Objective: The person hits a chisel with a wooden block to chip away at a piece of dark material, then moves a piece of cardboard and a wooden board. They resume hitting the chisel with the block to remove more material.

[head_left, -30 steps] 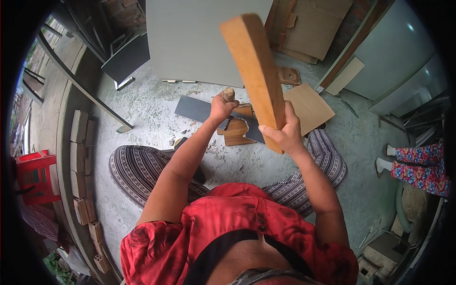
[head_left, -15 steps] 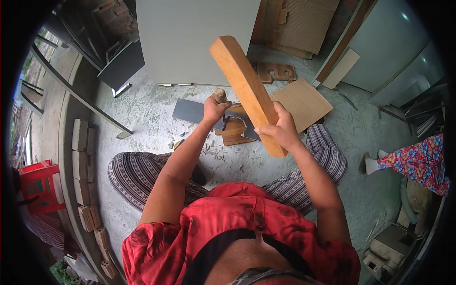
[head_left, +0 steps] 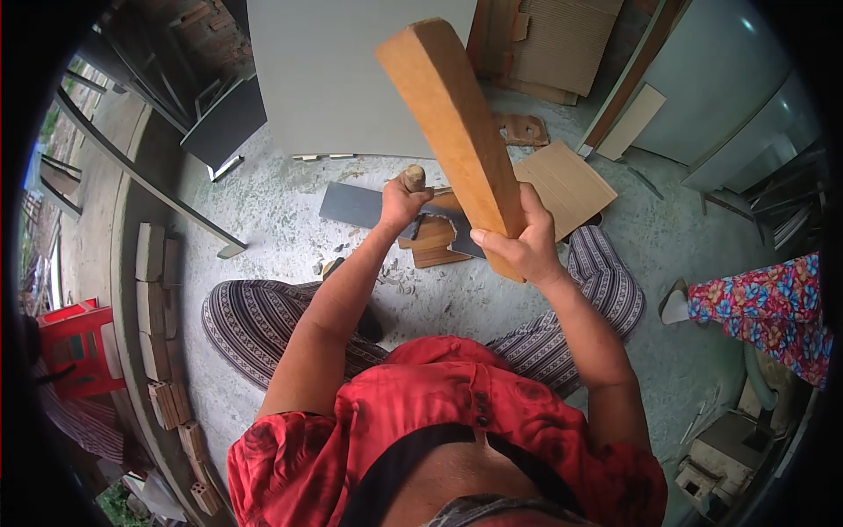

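Observation:
My left hand (head_left: 402, 204) is wrapped round the wooden handle of a chisel (head_left: 414, 176), held upright over the work on the floor. Its lower end is mostly hidden and looks close to a brown wood-grain board (head_left: 436, 242) with a ragged edge. My right hand (head_left: 529, 235) grips the lower end of a long, thick wooden block (head_left: 457, 132). The block slants up and to the left, clear of the chisel's top. A dark grey panel (head_left: 344, 204) lies flat beside my left hand, partly under the wood-grain board.
Chips litter the concrete floor (head_left: 421, 303) between my legs. A cardboard sheet (head_left: 566, 189) lies to the right. A large pale panel (head_left: 342, 79) stands ahead. Bricks (head_left: 151, 307) line the left edge, near a red plastic stool (head_left: 83, 351). Another person's floral trouser leg (head_left: 764, 303) is at right.
The wooden block in my right hand has risen and come closer to the camera. My left hand has barely shifted. The other person's leg at right has moved slightly.

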Demonstrator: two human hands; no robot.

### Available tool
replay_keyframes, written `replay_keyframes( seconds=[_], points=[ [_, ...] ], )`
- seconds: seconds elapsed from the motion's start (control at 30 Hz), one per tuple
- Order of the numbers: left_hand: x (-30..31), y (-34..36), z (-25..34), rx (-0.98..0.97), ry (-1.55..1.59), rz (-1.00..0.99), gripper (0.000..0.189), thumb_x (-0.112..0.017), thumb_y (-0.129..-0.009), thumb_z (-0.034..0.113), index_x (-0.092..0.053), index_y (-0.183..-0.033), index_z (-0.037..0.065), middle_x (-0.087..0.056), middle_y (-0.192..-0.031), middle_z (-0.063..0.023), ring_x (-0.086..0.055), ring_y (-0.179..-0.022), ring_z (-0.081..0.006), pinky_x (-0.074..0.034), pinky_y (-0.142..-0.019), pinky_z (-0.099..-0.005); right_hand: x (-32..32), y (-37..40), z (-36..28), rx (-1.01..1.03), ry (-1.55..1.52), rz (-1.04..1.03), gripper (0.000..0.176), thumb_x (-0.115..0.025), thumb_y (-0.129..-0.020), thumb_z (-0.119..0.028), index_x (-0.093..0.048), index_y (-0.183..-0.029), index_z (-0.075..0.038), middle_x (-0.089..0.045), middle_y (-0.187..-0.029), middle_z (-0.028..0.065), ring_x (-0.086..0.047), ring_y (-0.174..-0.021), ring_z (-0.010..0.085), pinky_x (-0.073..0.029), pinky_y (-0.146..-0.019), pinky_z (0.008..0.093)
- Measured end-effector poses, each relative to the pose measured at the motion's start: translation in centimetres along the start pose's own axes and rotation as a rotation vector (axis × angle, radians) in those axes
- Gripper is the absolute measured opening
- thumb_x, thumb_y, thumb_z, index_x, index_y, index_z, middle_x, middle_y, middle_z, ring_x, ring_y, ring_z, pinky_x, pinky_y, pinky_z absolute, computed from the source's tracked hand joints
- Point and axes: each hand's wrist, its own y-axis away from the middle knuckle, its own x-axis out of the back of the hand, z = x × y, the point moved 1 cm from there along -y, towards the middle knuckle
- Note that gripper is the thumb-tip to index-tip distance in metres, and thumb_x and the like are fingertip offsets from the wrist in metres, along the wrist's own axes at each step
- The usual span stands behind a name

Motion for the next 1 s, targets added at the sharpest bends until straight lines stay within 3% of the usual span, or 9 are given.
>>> replay_keyframes(
  seconds=[0.1, 0.17, 0.3, 0.37, 0.47, 0.63, 0.73, 0.87, 1.0],
  points=[
    [0.0, 0.8, 1.6, 0.012, 0.023, 0.002, 0.023, -0.071, -0.067, 0.008, -0.061, -0.087, 0.001, -0.067, -0.081, -0.0045, -0.059, -0.073, -0.0110, -0.049, -0.071, -0.0286, 0.0, -0.3, 2.2, 0.023, 0.214, 0.006, 0.050, -0.074, -0.059, -0.023, -0.049, -0.098, -0.002, -0.062, -0.085, 0.0167, -0.064, -0.080, 0.0300, -0.049, -0.073, 0.0358],
    [-0.2, 0.9, 2.4, 0.003, 0.086, 0.005, 0.025, -0.071, -0.067, 0.008, -0.062, -0.089, 0.001, -0.068, -0.083, -0.0049, -0.060, -0.074, -0.0108, -0.049, -0.073, -0.0284, -0.2, -0.9, 2.8, -0.373, 0.790, -0.335, 0.054, -0.073, -0.062, -0.013, -0.049, -0.109, 0.000, -0.062, -0.092, 0.0110, -0.060, -0.086, 0.0179, -0.048, -0.077, 0.0305],
    [0.1, 0.3, 1.0, 0.023, 0.066, 0.027, 0.027, -0.072, -0.068, 0.008, -0.063, -0.092, 0.000, -0.068, -0.085, -0.0064, -0.060, -0.076, -0.0106, -0.049, -0.073, -0.0281, 0.0, -1.0, 2.3, -0.446, 0.613, -0.308, 0.052, -0.072, -0.062, -0.012, -0.050, -0.107, 0.001, -0.062, -0.090, 0.0118, -0.060, -0.088, 0.0171, -0.048, -0.077, 0.0299],
    [0.2, 0.2, 0.1, 0.041, 0.032, 0.038, 0.027, -0.072, -0.068, 0.008, -0.062, -0.092, 0.000, -0.068, -0.085, -0.0068, -0.060, -0.076, -0.0107, -0.049, -0.073, -0.0281, 0.3, -0.5, 3.1, -0.141, 0.315, -0.140, 0.050, -0.074, -0.059, -0.024, -0.048, -0.095, -0.002, -0.062, -0.081, 0.0163, -0.063, -0.078, 0.0276, -0.048, -0.069, 0.0350],
    [0.3, -0.1, -0.5, 0.022, -0.022, 0.025, 0.027, -0.071, -0.068, 0.009, -0.062, -0.092, -0.001, -0.068, -0.084, -0.0071, -0.060, -0.075, -0.0106, -0.049, -0.072, -0.0281, -0.1, -0.6, 0.7, 0.004, 0.107, -0.007, 0.049, -0.074, -0.060, -0.025, -0.048, -0.095, -0.002, -0.062, -0.080, 0.0155, -0.063, -0.076, 0.0253, -0.048, -0.070, 0.0343],
    [0.3, 0.5, 1.0, -0.005, -0.031, 0.039, 0.027, -0.073, -0.069, 0.006, -0.063, -0.093, -0.001, -0.069, -0.087, -0.0078, -0.062, -0.079, -0.0110, -0.049, -0.072, -0.0276, 0.0, -0.1, 2.2, -0.216, 0.576, -0.220, 0.052, -0.072, -0.061, -0.023, -0.044, -0.100, -0.002, -0.062, -0.083, 0.0210, -0.062, -0.081, 0.0376, -0.048, -0.069, 0.0414],
    [0.3, 0.6, 1.6, 0.019, 0.011, 0.005, 0.027, -0.074, -0.069, 0.005, -0.063, -0.093, 0.000, -0.070, -0.089, -0.0080, -0.063, -0.081, -0.0114, -0.050, -0.073, -0.0273, -0.4, -0.2, 4.2, -0.263, 0.645, -0.273, 0.050, -0.073, -0.060, -0.023, -0.045, -0.096, -0.002, -0.062, -0.081, 0.0200, -0.063, -0.079, 0.0361, -0.048, -0.069, 0.0407],
    [0.4, 0.8, 2.0, 0.015, 0.083, 0.029, 0.026, -0.073, -0.069, 0.006, -0.063, -0.092, -0.001, -0.069, -0.086, -0.0074, -0.063, -0.079, -0.0106, -0.049, -0.072, -0.0270, -0.1, 0.2, 3.4, -0.269, 0.464, -0.257, 0.048, -0.074, -0.059, -0.024, -0.047, -0.093, -0.002, -0.062, -0.082, 0.0188, -0.063, -0.079, 0.0334, -0.048, -0.069, 0.0392],
    [0.3, -0.1, -0.2, 0.026, 0.018, 0.042, 0.024, -0.072, -0.069, 0.006, -0.063, -0.089, -0.001, -0.068, -0.082, -0.0061, -0.061, -0.076, -0.0106, -0.049, -0.072, -0.0268, 0.0, -0.2, 0.7, -0.002, 0.218, -0.071, 0.045, -0.074, -0.061, -0.024, -0.048, -0.092, -0.002, -0.062, -0.082, 0.0173, -0.064, -0.077, 0.0308, -0.049, -0.068, 0.0374]
  ],
)
